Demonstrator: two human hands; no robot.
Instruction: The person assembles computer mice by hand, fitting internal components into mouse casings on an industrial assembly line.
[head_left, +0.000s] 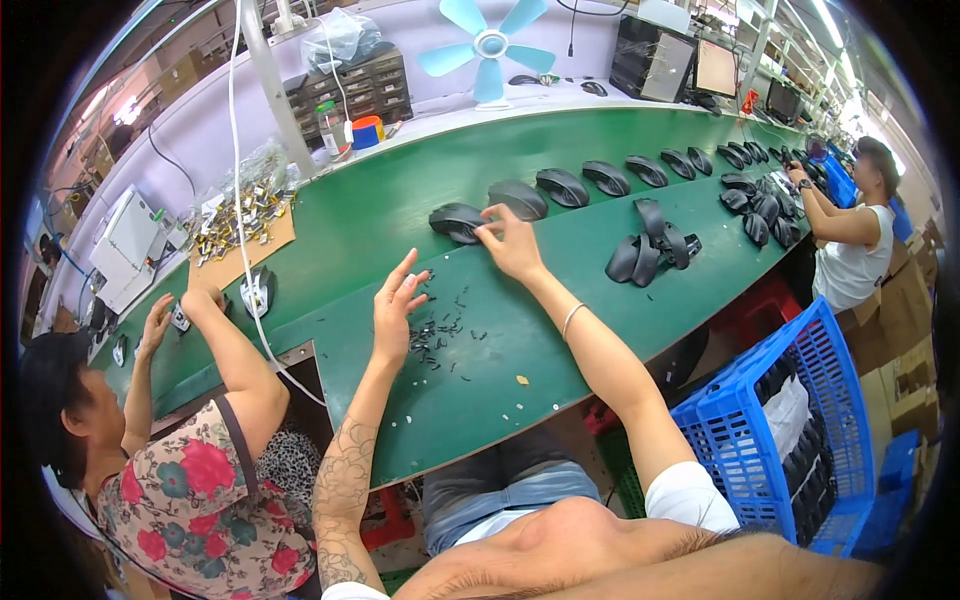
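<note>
My right hand (513, 245) reaches across the green bench, with thumb and fingertips at the right end of a black computer mouse (456, 222). The fingers appear closed on its edge. My left hand (393, 310) is raised beside a scatter of small black parts (430, 338), its fingers apart. Nothing that I can make out is held in it. To the right of the gripped mouse, another black mouse (517, 200) starts a row of several more along the bench. Loose black mouse shells (640, 258) lie in a heap to the right of my right hand.
On the left a co-worker in a flowered top (200, 480) handles mouse parts near a cardboard sheet (245, 250) with small metal-and-yellow parts. Another person (855, 230) works at far right. A blue crate (770, 430) stands beside me. A light-blue fan (490, 45) faces the bench.
</note>
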